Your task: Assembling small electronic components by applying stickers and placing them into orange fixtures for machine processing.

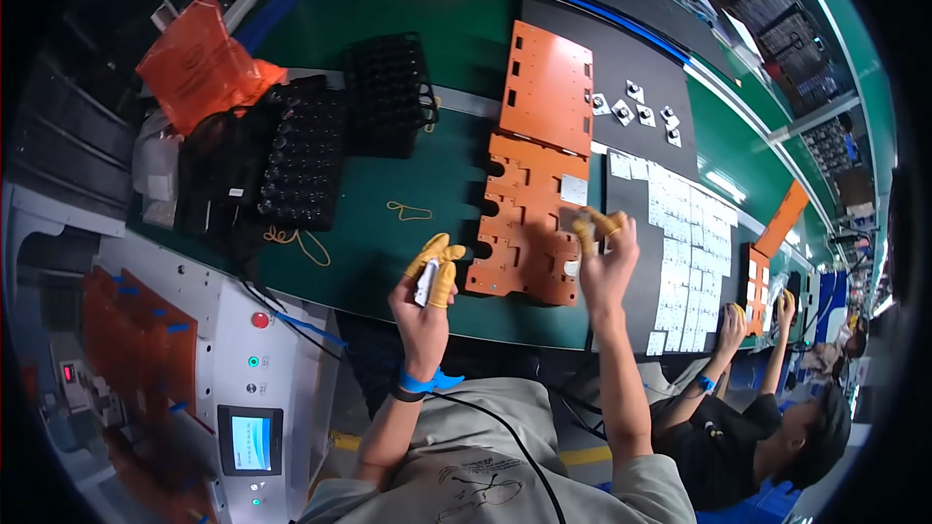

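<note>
Yellow finger cots cover the fingertips of both my hands. My left hand, a blue wrist strap below it, is closed on some small white flat pieces. Just right of it lies an orange fixture plate with slots and round notches along its left side. Its hinged orange lid is folded back at the far end. One pale square piece sits in the plate, and a pale round-edged one lies lower. My right hand hovers over the plate's right edge; its fingertips are smeared by motion.
White boards lie in rows to the right, with several small camera-like modules beyond. Black trays, an orange bag and rubber bands lie left. A co-worker's hands handle another orange fixture. A machine panel stands lower left.
</note>
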Demonstrator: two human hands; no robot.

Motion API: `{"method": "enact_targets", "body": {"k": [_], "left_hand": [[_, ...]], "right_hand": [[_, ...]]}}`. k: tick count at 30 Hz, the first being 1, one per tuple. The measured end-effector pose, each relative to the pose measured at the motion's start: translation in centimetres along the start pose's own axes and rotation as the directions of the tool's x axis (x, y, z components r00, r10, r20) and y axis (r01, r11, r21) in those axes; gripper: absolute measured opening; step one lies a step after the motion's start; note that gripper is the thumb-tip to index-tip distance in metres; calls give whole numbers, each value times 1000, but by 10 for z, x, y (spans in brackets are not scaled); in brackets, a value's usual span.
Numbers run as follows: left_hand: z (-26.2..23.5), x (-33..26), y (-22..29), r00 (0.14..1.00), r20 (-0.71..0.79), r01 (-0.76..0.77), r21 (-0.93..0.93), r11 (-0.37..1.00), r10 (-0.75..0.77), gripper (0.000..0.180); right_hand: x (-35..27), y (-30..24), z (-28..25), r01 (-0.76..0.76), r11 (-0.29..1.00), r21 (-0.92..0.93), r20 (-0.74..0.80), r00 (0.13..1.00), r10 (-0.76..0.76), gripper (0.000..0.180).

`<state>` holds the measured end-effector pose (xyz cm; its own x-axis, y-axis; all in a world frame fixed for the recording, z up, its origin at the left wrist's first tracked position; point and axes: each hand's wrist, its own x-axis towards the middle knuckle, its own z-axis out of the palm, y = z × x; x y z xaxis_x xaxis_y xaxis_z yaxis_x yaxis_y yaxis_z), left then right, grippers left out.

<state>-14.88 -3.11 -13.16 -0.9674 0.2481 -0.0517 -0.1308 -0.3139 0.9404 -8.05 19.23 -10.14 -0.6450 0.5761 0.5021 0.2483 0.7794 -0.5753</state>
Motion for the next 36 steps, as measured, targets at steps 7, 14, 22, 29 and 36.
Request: {"method": "enact_targets", "body": {"k": [7, 14, 22, 29, 36], "left_hand": [[3, 9, 4, 1000, 12, 1, -106, 994, 0, 32], [-17, 14, -22, 991, 70, 130, -293, 947, -114, 32], [-46, 21, -2, 918, 321, 392, -638, 663, -234, 64], [-91, 9, 11, 952, 254, 295, -597, 746, -173, 61], [-123, -9, 20, 952, 255, 297, -614, 731, -172, 62]], "right_hand": [[-2, 61, -7, -807, 533, 254, 414, 589, 694, 22], [0, 83, 8, -865, 418, 279, 619, 494, 610, 27], [98, 33, -9, 52, 800, -598, 744, 408, 530, 41], [101, -163, 134, 386, 903, 191, 664, 626, -408, 22], [82, -239, 233, 511, 668, 541, 520, 422, -743, 33]]}}
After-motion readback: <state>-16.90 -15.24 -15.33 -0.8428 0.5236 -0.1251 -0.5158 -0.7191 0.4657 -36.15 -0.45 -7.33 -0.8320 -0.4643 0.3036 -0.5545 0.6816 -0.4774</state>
